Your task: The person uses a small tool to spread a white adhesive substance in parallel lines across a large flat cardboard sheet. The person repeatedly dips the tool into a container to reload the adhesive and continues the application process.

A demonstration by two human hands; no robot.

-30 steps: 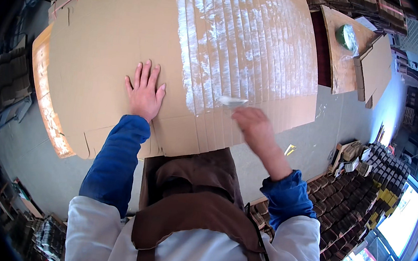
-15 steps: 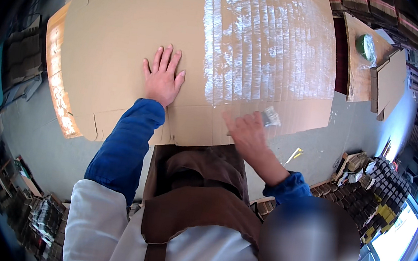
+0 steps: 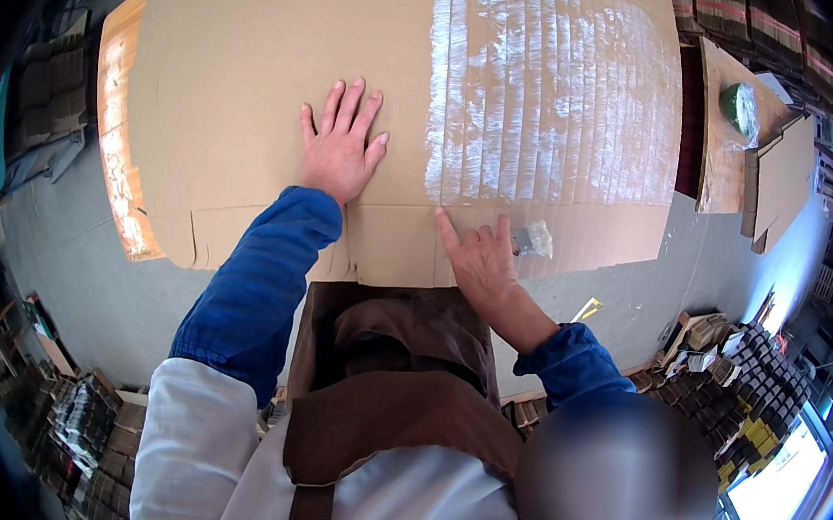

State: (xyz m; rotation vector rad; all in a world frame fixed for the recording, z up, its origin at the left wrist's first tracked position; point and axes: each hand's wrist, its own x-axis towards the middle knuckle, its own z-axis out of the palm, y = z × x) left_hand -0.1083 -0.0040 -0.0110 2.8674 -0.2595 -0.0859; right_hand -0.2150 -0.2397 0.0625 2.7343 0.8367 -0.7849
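Observation:
A large sheet of cardboard (image 3: 252, 94) lies flat before me, with crease lines along its near side. Streaky white, wet-looking coating (image 3: 552, 103) covers its right part in brushed bands. My left hand (image 3: 339, 157) rests palm down on the bare cardboard, fingers spread. Over the near flap, my right hand (image 3: 484, 265) has its index finger stretched toward the coating's near left corner. Its other fingers are curled round a flat brush (image 3: 537, 239), whose pale, coated bristles stick out to the right. The brush's handle is hidden in the hand.
To the right, a wooden board (image 3: 716, 169) carries a green roll (image 3: 740, 111) with clear film, beside folded cardboard pieces (image 3: 783, 180). Stacked cardboard bundles (image 3: 760, 22) stand at the far right. A yellow-and-white strip (image 3: 588, 310) lies on the grey floor (image 3: 625, 280).
The cardboard appears shifted slightly right in view, my left hand with it. My right hand, blurred before, is now sharp, its index finger stretched out near the coating's corner.

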